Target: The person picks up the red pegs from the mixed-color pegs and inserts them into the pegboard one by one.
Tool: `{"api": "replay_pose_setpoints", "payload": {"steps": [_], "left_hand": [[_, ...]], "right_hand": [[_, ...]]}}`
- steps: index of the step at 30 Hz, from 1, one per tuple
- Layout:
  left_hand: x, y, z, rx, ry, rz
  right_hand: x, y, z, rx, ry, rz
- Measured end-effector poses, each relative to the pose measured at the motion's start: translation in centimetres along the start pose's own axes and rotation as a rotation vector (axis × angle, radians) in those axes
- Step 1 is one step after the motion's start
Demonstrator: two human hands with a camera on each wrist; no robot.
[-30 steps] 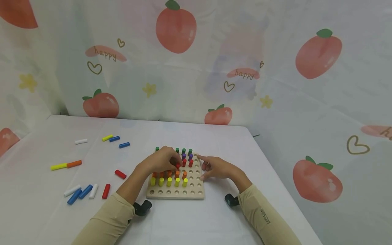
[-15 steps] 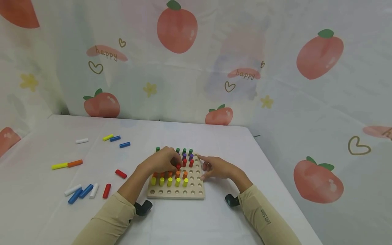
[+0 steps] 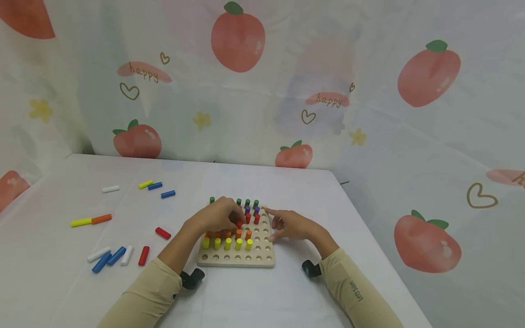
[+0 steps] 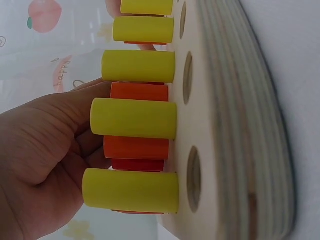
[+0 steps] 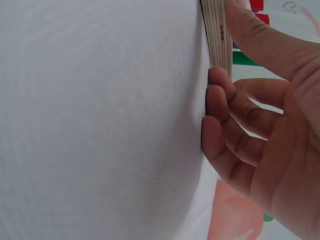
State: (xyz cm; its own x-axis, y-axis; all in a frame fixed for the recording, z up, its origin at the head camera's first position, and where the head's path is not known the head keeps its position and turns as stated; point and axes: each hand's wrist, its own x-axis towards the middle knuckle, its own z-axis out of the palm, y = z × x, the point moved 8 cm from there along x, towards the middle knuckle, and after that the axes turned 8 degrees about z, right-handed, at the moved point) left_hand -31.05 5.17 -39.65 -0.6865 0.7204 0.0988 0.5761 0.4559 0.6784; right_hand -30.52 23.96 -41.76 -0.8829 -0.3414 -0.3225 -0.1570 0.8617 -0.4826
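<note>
A wooden pegboard [image 3: 242,264] lies on the table with upright pegs in coloured rows. My left hand [image 3: 216,215] reaches over its left side and pinches a red peg [image 3: 239,224] at the end of the red row. Yellow pegs [image 4: 134,118] and orange pegs [image 4: 137,147] stand in front of that hand in the left wrist view, hiding its fingertips. At the board's right edge, my right hand [image 3: 292,224] rests its thumb and index finger against the wood; its other fingers [image 5: 214,137] bend loosely at the tablecloth. Green pegs [image 3: 248,202] and purple pegs [image 3: 256,211] fill rows farther back.
Loose pegs lie scattered on the left of the white table: a red peg [image 3: 162,233], an orange peg [image 3: 101,219], a white peg [image 3: 110,189], a blue peg [image 3: 168,194] and several others. A printed fabric backdrop [image 3: 246,105] rises behind the table.
Both hands keep their places at the pegboard, with the left still on the red peg. The whole head view has shifted very slightly.
</note>
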Motion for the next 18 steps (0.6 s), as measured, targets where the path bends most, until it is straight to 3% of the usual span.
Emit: {"api": "replay_pose_setpoints", "payload": {"steps": [11, 18], "left_hand": [[-0.9, 1.3, -1.3, -0.002, 0.020, 0.004], [-1.8, 1.1, -2.0, 0.019, 0.034, -0.020]], "right_hand": [[0.3, -0.1, 0.0, -0.007, -0.002, 0.006], [0.2, 0.3, 0.0, -0.015, 0.002, 0.028]]}}
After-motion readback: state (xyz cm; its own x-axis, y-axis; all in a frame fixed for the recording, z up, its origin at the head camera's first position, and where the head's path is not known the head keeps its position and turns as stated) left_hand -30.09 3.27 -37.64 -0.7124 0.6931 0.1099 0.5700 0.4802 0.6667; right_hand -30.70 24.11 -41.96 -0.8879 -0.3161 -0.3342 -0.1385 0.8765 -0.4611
